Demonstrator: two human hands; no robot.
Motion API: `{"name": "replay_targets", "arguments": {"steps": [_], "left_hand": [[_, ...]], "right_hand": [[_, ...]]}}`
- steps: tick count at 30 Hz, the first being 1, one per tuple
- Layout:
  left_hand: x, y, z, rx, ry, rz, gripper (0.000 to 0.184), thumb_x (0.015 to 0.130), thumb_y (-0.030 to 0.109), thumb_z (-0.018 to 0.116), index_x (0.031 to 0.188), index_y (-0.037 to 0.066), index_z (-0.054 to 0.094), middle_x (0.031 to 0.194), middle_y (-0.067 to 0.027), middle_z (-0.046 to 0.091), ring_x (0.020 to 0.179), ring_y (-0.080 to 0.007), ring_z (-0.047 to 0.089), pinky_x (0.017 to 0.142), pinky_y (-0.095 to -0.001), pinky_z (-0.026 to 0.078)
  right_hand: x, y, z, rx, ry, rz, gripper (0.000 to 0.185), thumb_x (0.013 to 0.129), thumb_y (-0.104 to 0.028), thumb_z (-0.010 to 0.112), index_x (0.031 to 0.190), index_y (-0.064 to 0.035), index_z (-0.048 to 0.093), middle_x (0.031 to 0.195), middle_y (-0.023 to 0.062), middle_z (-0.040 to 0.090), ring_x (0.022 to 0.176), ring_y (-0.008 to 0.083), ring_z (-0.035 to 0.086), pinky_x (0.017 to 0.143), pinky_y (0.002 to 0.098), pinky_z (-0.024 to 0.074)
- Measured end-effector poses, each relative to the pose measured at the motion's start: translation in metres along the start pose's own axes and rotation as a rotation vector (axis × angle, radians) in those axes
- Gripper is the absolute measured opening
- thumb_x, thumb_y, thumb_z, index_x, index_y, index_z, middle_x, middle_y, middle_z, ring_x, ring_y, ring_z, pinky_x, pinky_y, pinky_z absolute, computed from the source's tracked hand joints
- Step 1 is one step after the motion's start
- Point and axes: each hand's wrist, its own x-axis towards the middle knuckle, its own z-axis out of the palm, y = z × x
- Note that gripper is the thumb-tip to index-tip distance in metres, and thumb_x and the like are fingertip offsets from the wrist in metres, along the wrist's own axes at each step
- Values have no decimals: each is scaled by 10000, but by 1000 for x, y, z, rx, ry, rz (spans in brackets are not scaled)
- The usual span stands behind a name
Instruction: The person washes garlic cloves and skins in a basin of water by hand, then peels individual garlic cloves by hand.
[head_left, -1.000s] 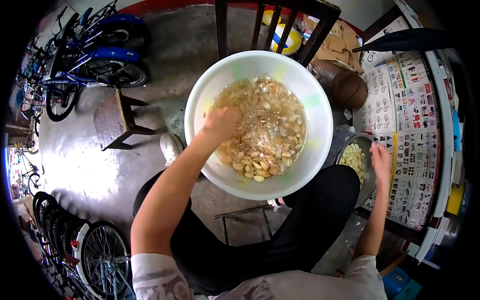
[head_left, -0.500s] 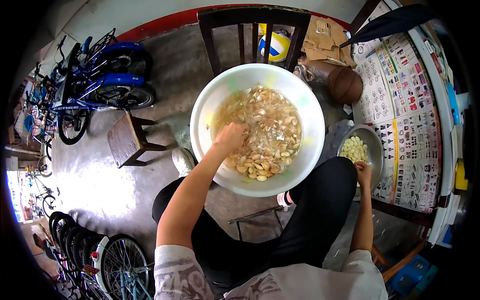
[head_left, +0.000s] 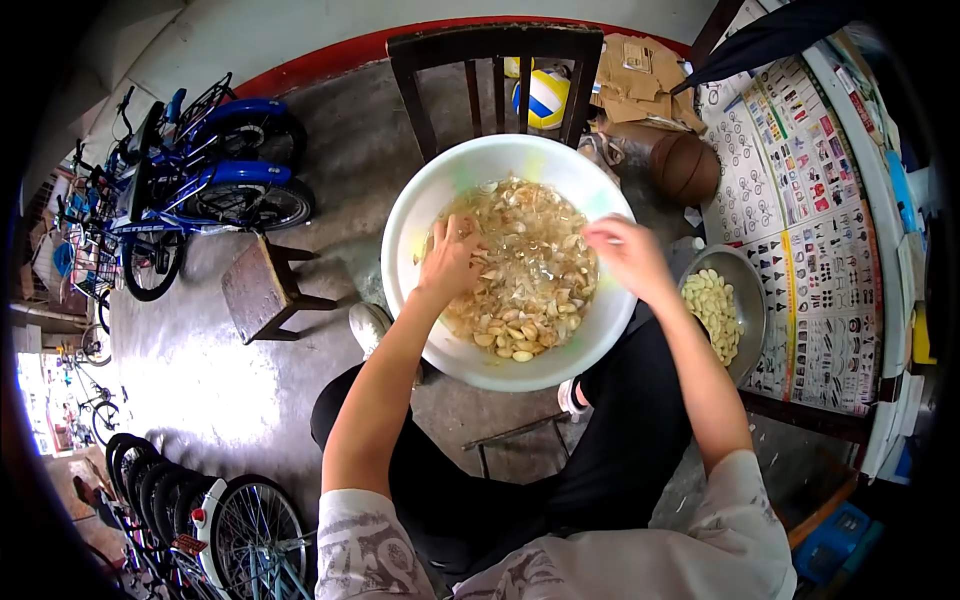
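Note:
A large white basin point(head_left: 405, 325) holds water with loose skins and garlic cloves point(head_left: 518, 335) gathered at its near side. My left hand point(head_left: 452, 258) is at the water's surface in the left part of the basin, fingers apart and partly among the skins. Over the basin's right side is my right hand point(head_left: 625, 255), blurred by motion, so its fingers and anything between them are unclear. To the right of my knee, a metal bowl point(head_left: 752, 290) contains peeled pale cloves point(head_left: 710, 308).
A dark wooden chair point(head_left: 495, 42) stands behind the basin, with a ball point(head_left: 545, 98) and basketball point(head_left: 685, 168) nearby. A wooden stool point(head_left: 262, 290) and blue bicycles point(head_left: 245, 185) are at left. A printed sheet point(head_left: 810, 240) lies at right.
My right hand has moved from the metal bowl up and left to the basin. My left hand has shifted slightly up and left, its fingers now more spread. The camera view has shifted too.

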Motion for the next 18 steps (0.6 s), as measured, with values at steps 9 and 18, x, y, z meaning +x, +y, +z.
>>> {"name": "replay_targets", "arguments": {"steps": [9,18], "left_hand": [[37,-4,74,-347,372,-321,665,849,232,665,1422,61,376,1426,-222,346,1335,-440,293,1125,-500,262],[70,-11,94,-590,492,-226,564,806,-5,643,1346,11,483,1355,-222,467,1227,-393,483,1024,-419,413]], "right_hand": [[85,109,132,-382,419,-37,350,870,-171,625,1207,-101,560,1206,108,549,1134,330,525,957,437,432],[96,100,158,128,396,38,388,899,-103,579,1282,-42,562,1329,148,510,1260,299,478,1048,356,373]]}}
